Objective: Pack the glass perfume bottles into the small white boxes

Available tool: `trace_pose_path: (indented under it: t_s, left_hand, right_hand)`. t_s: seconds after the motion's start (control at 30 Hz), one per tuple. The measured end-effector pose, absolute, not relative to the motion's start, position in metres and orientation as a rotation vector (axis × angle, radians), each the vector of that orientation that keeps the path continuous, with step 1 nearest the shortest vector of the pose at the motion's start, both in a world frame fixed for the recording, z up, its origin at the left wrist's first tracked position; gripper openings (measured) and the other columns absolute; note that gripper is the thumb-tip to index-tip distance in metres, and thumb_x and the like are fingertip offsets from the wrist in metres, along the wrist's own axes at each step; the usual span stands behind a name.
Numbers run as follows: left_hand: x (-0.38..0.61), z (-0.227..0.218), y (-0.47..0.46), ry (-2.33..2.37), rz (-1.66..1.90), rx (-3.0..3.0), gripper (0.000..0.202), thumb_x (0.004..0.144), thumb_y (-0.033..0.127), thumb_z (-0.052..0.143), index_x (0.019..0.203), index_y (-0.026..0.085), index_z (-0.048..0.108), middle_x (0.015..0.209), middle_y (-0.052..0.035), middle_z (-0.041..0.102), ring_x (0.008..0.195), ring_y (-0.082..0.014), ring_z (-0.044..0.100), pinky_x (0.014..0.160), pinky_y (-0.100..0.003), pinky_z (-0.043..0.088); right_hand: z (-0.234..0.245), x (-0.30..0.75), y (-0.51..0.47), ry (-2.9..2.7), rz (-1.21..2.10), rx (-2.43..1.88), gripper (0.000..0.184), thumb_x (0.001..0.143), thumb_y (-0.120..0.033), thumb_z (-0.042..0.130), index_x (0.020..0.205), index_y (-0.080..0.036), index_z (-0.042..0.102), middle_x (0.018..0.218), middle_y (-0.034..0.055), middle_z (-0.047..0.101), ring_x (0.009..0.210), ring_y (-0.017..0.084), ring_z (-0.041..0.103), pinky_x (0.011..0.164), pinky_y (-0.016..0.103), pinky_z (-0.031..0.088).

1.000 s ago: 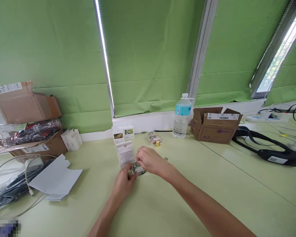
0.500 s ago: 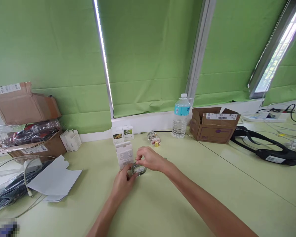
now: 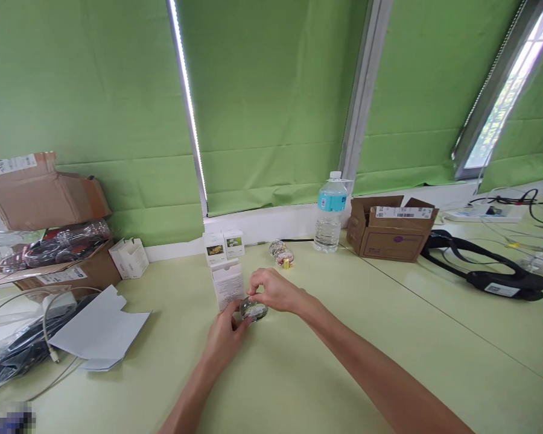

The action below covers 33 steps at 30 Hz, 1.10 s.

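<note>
A small, rounded clear glass bottle point(image 3: 254, 310), perhaps a perfume bottle, rests on the table. My left hand point(image 3: 227, 328) grips its left side between thumb and fingers. My right hand point(image 3: 271, 289) is closed in a pinch at the upper left of the bottle; whatever the fingertips hold is hidden. Just behind my left hand stands a white carton point(image 3: 228, 283) with its top flap raised. Two white boxes with plant pictures point(image 3: 224, 246) stand behind that. Farther back on the right, glass bottles point(image 3: 281, 253) lie together, with a gold cap point(image 3: 286, 263) at the front.
A water bottle point(image 3: 330, 214) and an open cardboard box point(image 3: 391, 232) stand along the wall. A black headset point(image 3: 502, 280) lies at right. At left are cut white card point(image 3: 102, 331), an upright white box point(image 3: 129, 259), bagged cables point(image 3: 22, 337) and stacked cardboard boxes point(image 3: 49, 199).
The view has shifted very slightly. Both hands and the glass bottle keep nearly the same pose.
</note>
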<state>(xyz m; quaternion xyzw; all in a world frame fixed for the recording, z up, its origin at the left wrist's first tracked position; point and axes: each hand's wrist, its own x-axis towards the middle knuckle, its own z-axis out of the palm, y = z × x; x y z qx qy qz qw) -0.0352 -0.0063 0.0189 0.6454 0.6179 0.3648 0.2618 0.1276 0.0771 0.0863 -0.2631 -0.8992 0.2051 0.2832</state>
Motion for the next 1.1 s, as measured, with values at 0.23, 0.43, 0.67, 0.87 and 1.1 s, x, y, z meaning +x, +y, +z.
trace_pose_path:
  t_s: [0.23, 0.43, 0.67, 0.87, 1.1]
  left_hand:
    - [-0.036, 0.019, -0.006, 1.650, 0.993, 1.751, 0.040, 0.080, 0.042, 0.054, 0.113, 0.019, 0.057, 0.054, 0.0068, 0.042, 0.051, -0.0119, 0.041, 0.054, -0.024, 0.030]
    - [-0.036, 0.017, -0.006, 1.637, 1.014, 1.758, 0.039, 0.080, 0.041, 0.054, 0.112, 0.019, 0.058, 0.053, 0.0068, 0.044, 0.050, -0.0118, 0.041, 0.055, -0.024, 0.030]
    - [-0.035, 0.019, -0.008, 1.639, 1.017, 1.767, 0.036, 0.081, 0.040, 0.052, 0.110, 0.020, 0.059, 0.054, 0.0061, 0.046, 0.049, -0.0115, 0.040, 0.053, -0.023, 0.029]
    - [-0.034, 0.019, -0.008, 1.646, 1.012, 1.776, 0.035, 0.080, 0.038, 0.053, 0.110, 0.020, 0.059, 0.056, 0.0050, 0.048, 0.050, -0.0114, 0.041, 0.052, -0.023, 0.028]
    - [-0.034, 0.023, -0.009, 1.661, 1.002, 1.770, 0.034, 0.080, 0.039, 0.053, 0.107, 0.020, 0.060, 0.055, 0.0049, 0.048, 0.050, -0.0118, 0.041, 0.054, -0.023, 0.030]
  right_hand:
    - [0.073, 0.136, 0.076, -2.294, 0.580, -0.630, 0.010, 0.077, -0.025, 0.070, 0.068, -0.020, 0.069, 0.077, 0.0016, 0.072, 0.077, 0.015, 0.063, 0.070, 0.025, 0.046]
    - [0.062, 0.139, 0.068, -2.228, 0.600, -0.653, 0.012, 0.080, -0.034, 0.067, 0.080, -0.024, 0.075, 0.085, 0.0029, 0.074, 0.085, 0.018, 0.065, 0.075, 0.027, 0.048]
    - [0.075, 0.138, 0.055, -2.277, 0.487, -0.802, 0.023, 0.086, -0.039, 0.059, 0.081, -0.023, 0.075, 0.089, 0.0028, 0.075, 0.083, 0.018, 0.066, 0.080, 0.028, 0.046]
    - [0.083, 0.142, 0.051, -2.303, 0.605, -0.831, 0.029, 0.088, -0.041, 0.053, 0.089, -0.022, 0.075, 0.091, 0.0022, 0.075, 0.080, 0.018, 0.065, 0.074, 0.027, 0.047]
    - [0.085, 0.141, 0.049, -2.280, 0.636, -0.799, 0.029, 0.091, -0.036, 0.049, 0.097, -0.021, 0.073, 0.094, 0.0019, 0.074, 0.081, 0.017, 0.064, 0.064, 0.023, 0.045]
